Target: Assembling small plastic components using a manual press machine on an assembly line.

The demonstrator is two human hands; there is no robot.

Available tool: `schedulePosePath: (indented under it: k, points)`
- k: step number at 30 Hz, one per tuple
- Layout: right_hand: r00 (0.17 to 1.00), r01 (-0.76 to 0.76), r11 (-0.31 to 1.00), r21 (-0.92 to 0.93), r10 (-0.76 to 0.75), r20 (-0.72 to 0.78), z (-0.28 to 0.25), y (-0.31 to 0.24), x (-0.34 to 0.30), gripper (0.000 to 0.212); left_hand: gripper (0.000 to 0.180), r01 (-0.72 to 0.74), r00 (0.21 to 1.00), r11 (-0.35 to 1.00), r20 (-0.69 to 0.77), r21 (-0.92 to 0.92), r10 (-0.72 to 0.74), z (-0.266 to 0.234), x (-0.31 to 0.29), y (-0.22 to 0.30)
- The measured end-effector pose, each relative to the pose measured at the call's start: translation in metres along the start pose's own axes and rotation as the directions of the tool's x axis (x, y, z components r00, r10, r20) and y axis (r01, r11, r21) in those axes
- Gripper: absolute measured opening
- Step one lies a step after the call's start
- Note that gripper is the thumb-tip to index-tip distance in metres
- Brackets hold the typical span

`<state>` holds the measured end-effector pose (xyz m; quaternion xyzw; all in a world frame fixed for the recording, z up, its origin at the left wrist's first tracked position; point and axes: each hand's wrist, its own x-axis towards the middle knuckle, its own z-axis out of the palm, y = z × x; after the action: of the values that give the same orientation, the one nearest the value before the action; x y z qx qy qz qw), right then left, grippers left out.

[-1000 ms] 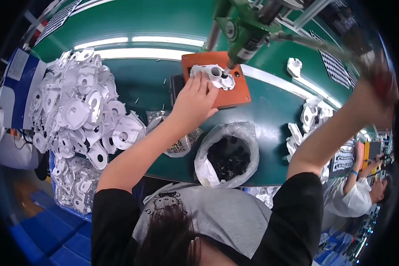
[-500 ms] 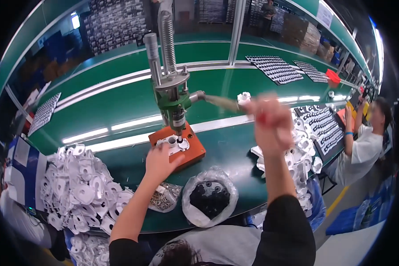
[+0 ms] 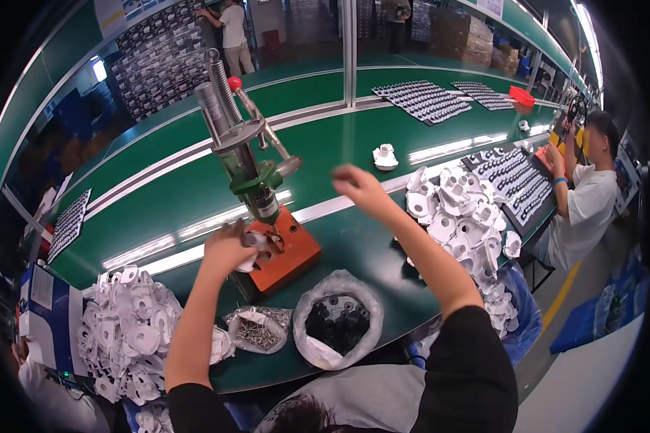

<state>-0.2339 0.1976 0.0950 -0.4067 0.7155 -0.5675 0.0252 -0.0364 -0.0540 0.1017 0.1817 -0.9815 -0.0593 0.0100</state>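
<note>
My left hand (image 3: pixel 225 249) is closed on a white plastic part (image 3: pixel 251 258) at the left side of an orange fixture block (image 3: pixel 292 252). The fingers hide much of that part. Above the block stands a hand press (image 3: pixel 256 180) with a green body and a coil spring. Its lever (image 3: pixel 256 115), tipped by a red ball knob (image 3: pixel 235 84), points up and away. Over the bench to the right of the press, my right hand (image 3: pixel 360 191) hangs in the air, empty, with loosely bent fingers apart from the lever.
White parts lie in heaps at left (image 3: pixel 133 325) and right (image 3: pixel 455 209). Nearer me are a bag of screws (image 3: pixel 260 332) and a bag of black pieces (image 3: pixel 339 317). One white part (image 3: pixel 385 156) stands beyond. A co-worker (image 3: pixel 585 187) sits at the right beside a filled tray (image 3: pixel 516 184).
My right hand has let go of the lever and moved left. The lever has swung up. My left hand has drawn the white part leftward off its place under the press.
</note>
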Motion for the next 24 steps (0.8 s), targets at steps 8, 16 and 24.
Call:
schedulePosePath:
  k: [8,16,24]
  points:
    - [0.996,0.032,0.462,-0.886,0.061,0.068,-0.042,0.041,-0.158,0.054,0.078,0.054,0.863,0.985,-0.488,-0.165,-0.129,0.062,0.071,-0.084]
    - [0.997,-0.081,0.418,-0.905,0.046,-0.068,-0.035,0.067,-0.163,0.048,0.054,0.153,0.983,0.982,-0.083,-0.109,-0.163,0.026,-0.031,-0.105]
    - [0.993,-0.033,0.475,-0.879,-0.080,-0.081,-0.043,0.081,-0.149,0.012,0.059,0.043,0.999,0.977,-0.013,0.209,-0.042,0.050,-0.161,-0.097]
